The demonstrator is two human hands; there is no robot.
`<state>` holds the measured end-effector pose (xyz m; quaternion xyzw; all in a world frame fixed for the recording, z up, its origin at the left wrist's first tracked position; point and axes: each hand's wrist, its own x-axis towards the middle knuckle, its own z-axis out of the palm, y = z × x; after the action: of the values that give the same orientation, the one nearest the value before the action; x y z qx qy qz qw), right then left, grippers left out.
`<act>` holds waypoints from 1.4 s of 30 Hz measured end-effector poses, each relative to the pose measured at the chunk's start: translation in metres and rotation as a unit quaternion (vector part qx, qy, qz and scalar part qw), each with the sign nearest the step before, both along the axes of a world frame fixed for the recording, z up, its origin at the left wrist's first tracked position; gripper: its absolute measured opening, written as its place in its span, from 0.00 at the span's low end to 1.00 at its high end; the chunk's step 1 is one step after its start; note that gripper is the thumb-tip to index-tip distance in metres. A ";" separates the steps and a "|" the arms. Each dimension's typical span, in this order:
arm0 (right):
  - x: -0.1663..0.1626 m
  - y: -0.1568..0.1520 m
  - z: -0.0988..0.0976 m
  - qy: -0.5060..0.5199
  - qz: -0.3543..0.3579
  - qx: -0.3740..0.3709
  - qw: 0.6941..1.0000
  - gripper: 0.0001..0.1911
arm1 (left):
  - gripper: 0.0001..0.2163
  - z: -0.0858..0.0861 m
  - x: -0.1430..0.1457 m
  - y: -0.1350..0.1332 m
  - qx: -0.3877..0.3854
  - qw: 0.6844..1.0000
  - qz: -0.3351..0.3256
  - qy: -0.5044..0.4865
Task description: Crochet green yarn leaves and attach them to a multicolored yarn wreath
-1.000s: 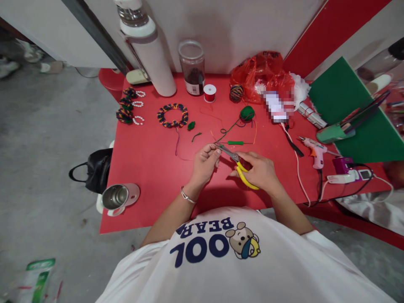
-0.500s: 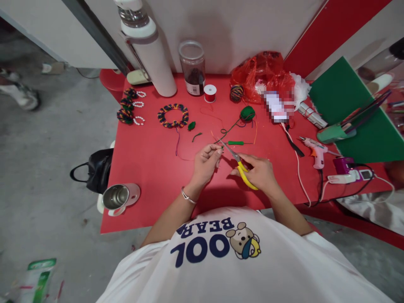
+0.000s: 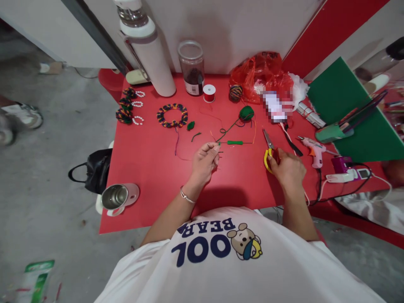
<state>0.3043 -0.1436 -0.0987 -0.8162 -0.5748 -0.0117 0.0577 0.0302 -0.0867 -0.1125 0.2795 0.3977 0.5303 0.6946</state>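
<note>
Desk (image 3: 151, 172), red: one

Left hand (image 3: 203, 162): fingertips pinched on a small green yarn piece (image 3: 219, 143), midway between near and far edges; whether it joins the strand (image 3: 232, 127) from the green yarn ball (image 3: 246, 112), nearer the far edge, we cannot tell

Right hand (image 3: 288, 167): fingers on the yellow-handled scissors (image 3: 269, 145), blades pointing to the far edge, right of the crochet hook (image 3: 235, 142)

Handling, as we judge it: the step looks like setting the scissors aside; we would lay them flat, tips turned from us, clear of the white cable (image 3: 286, 133), and hold the left pinch steady so the yarn piece is not tugged
</note>
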 end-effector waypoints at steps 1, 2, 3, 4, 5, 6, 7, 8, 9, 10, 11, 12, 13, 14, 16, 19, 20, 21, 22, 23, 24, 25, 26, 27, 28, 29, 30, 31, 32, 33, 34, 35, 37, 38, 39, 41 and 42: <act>-0.005 0.002 0.003 0.007 0.007 0.025 1.000 0.25 | 0.21 0.000 0.001 0.000 0.000 1.000 -0.003 -0.004; -0.013 0.004 0.006 0.028 0.019 0.062 0.997 0.24 | 0.21 0.001 0.001 -0.001 0.001 1.000 -0.006 -0.007; -0.024 0.008 0.009 0.067 0.036 0.103 0.992 0.23 | 0.21 0.001 0.002 -0.001 0.003 1.000 -0.009 -0.009; -0.037 0.013 0.011 0.126 0.067 0.129 0.981 0.22 | 0.21 0.001 0.003 -0.002 0.006 1.000 -0.011 -0.011; -0.052 0.018 0.013 0.202 0.109 0.134 0.964 0.21 | 0.21 0.002 0.003 -0.002 0.011 1.000 -0.011 -0.012; -0.067 0.024 0.012 0.285 0.153 0.113 0.940 0.21 | 0.21 0.002 0.003 -0.003 0.015 1.000 -0.011 -0.013; -0.083 0.031 0.011 0.361 0.184 0.088 0.910 0.21 | 0.21 0.001 0.004 -0.003 0.018 1.000 -0.010 -0.014; -0.097 0.037 0.008 0.422 0.202 0.064 0.882 0.23 | 0.21 0.000 0.004 -0.002 0.022 1.000 -0.009 -0.015; -0.109 0.042 0.004 0.471 0.209 0.050 0.856 0.25 | 0.21 -0.001 0.004 -0.002 0.024 1.000 -0.007 -0.016; -0.119 0.048 0.000 0.509 0.205 0.054 0.834 0.26 | 0.21 -0.002 0.003 -0.001 0.025 1.000 -0.005 -0.016; -0.127 0.052 -0.004 0.540 0.201 0.067 0.815 0.25 | 0.22 -0.003 0.003 -0.001 0.026 1.000 -0.001 -0.014; -0.132 0.056 -0.007 0.564 0.198 0.081 0.798 0.24 | 0.22 -0.005 0.003 0.000 0.026 1.000 0.004 -0.011; -0.135 0.059 -0.009 0.584 0.193 0.089 0.784 0.22 | 0.22 -0.006 0.003 0.000 0.024 1.000 0.008 -0.007; -0.137 0.062 -0.010 0.600 0.186 0.099 0.772 0.19 | 0.22 -0.008 0.003 0.001 0.021 1.000 0.010 -0.002; -0.137 0.066 -0.010 0.631 0.165 0.114 0.749 0.14 | 0.22 -0.010 0.003 0.000 0.016 1.000 0.005 0.012; -0.138 0.073 -0.011 0.700 0.119 0.118 0.694 0.12 | 0.21 -0.013 0.002 0.000 0.024 0.999 -0.007 0.039; -0.140 0.075 -0.012 0.727 0.103 0.108 0.670 0.13 | 0.21 -0.014 0.002 0.000 0.028 0.998 -0.008 0.048; -0.141 0.077 -0.013 0.752 0.088 0.096 0.647 0.14 | 0.21 -0.015 0.001 0.000 0.031 0.998 -0.007 0.054; -0.143 0.078 -0.015 0.770 0.077 0.087 0.627 0.15 | 0.20 -0.017 0.001 0.000 0.032 0.998 -0.005 0.057; -0.145 0.080 -0.017 0.783 0.070 0.081 0.613 0.16 | 0.20 -0.018 0.000 0.001 0.030 0.998 -0.003 0.058; -0.146 0.081 -0.019 0.792 0.066 0.077 0.602 0.16 | 0.19 -0.019 0.000 0.002 0.027 0.998 -0.004 0.057; -0.147 0.082 -0.020 0.799 0.063 0.074 0.593 0.17 | 0.19 -0.020 -0.001 0.002 0.021 0.998 -0.007 0.055; -0.147 0.083 -0.022 0.807 0.061 0.069 0.584 0.18 | 0.18 -0.021 -0.001 0.003 0.016 0.998 -0.010 0.055; -0.147 0.083 -0.023 0.815 0.059 0.063 0.573 0.19 | 0.17 -0.021 -0.002 0.003 0.011 0.998 -0.011 0.058; -0.147 0.083 -0.024 0.822 0.057 0.059 0.564 0.21 | 0.17 -0.020 -0.002 0.004 0.008 0.998 -0.008 0.067; -0.146 0.083 -0.025 0.826 0.058 0.059 0.558 0.23 | 0.17 -0.019 -0.002 0.004 0.009 0.997 0.002 0.080; -0.145 0.083 -0.025 0.826 0.060 0.061 0.557 0.24 | 0.17 -0.018 -0.003 0.004 0.012 0.995 0.018 0.095; -0.144 0.082 -0.025 0.822 0.066 0.061 0.562 0.26 | 0.16 -0.017 -0.004 0.005 0.018 0.993 0.037 0.111; -0.143 0.081 -0.025 0.815 0.073 0.059 0.572 0.27 | 0.15 -0.015 -0.005 0.005 0.027 0.990 0.055 0.124; -0.142 0.079 -0.025 0.803 0.082 0.052 0.588 0.26 | 0.14 -0.013 -0.006 0.005 0.037 0.988 0.070 0.132; -0.141 0.078 -0.024 0.789 0.092 0.042 0.606 0.26 | 0.14 -0.012 -0.007 0.006 0.048 0.986 0.081 0.134; -0.141 0.076 -0.024 0.774 0.103 0.033 0.624 0.24 | 0.15 -0.010 -0.008 0.006 0.058 0.985 0.087 0.134; -0.140 0.074 -0.024 0.745 0.124 0.047 0.654 0.21 | 0.18 -0.008 -0.009 0.005 0.072 0.985 0.086 0.129; -0.139 0.073 -0.024 0.731 0.135 0.071 0.665 0.18 | 0.18 -0.006 -0.009 0.005 0.075 0.986 0.081 0.122; -0.138 0.074 -0.024 0.718 0.145 0.099 0.674 0.16 | 0.19 -0.005 -0.009 0.005 0.076 0.988 0.073 0.114; -0.135 0.075 -0.026 0.700 0.158 0.151 0.681 0.13 | 0.20 -0.003 -0.008 0.004 0.080 0.992 0.043 0.091; -0.134 0.077 -0.027 0.697 0.158 0.163 0.680 0.12 | 0.21 -0.003 -0.008 0.004 0.082 0.993 0.025 0.078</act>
<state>0.1703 -0.0669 -0.1258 -0.4627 -0.4779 0.4768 0.5746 0.0225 -0.0831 -0.1152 0.3662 0.4123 0.5549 0.6229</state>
